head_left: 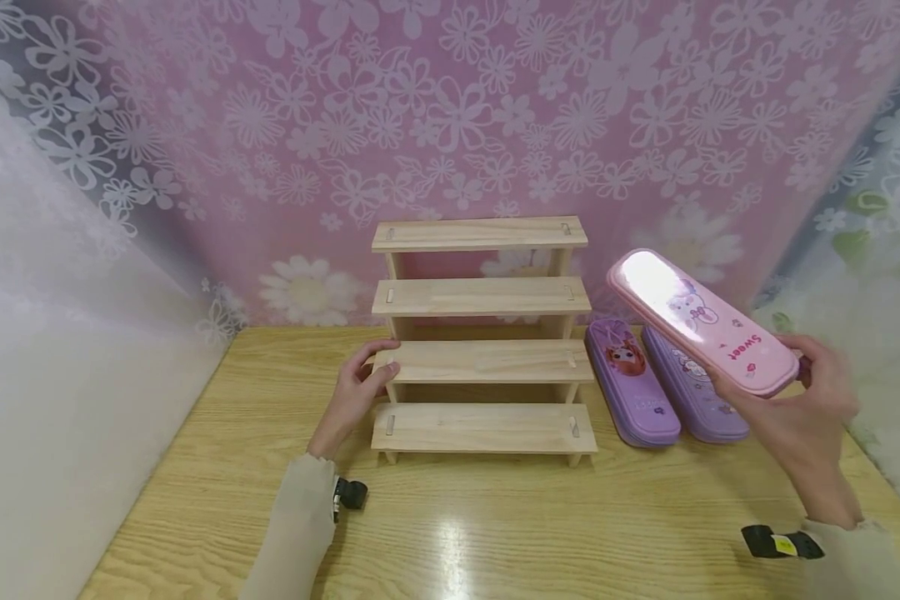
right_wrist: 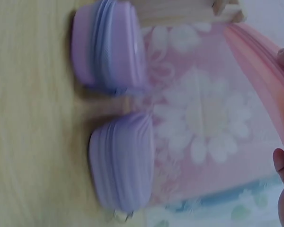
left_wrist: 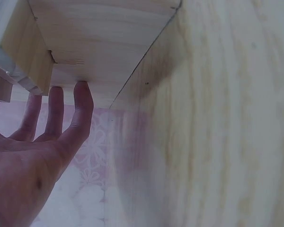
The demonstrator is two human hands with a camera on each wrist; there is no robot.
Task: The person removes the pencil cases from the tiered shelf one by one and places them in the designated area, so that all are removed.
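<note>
A four-tier wooden step rack (head_left: 483,362) stands on the table. My left hand (head_left: 356,387) grips the left end of its second tier from the bottom, thumb on top; in the left wrist view the fingers (left_wrist: 83,101) reach up under the board. Raised and tilted at the right, a pink pencil case (head_left: 701,321) marked "Sweet" is held by its near end in my right hand (head_left: 810,408). The right wrist view catches only the case's zippered side (right_wrist: 265,71) and some fingertips. Beneath it lie a purple pencil case (head_left: 633,383) with a cartoon girl and a lilac pencil case (head_left: 708,408).
The wood-grain table (head_left: 450,508) spreads around the rack. A pink floral curtain (head_left: 450,125) hangs behind, and whitish sheeting (head_left: 67,333) bounds the left side. Both purple cases lie close along the rack's right side.
</note>
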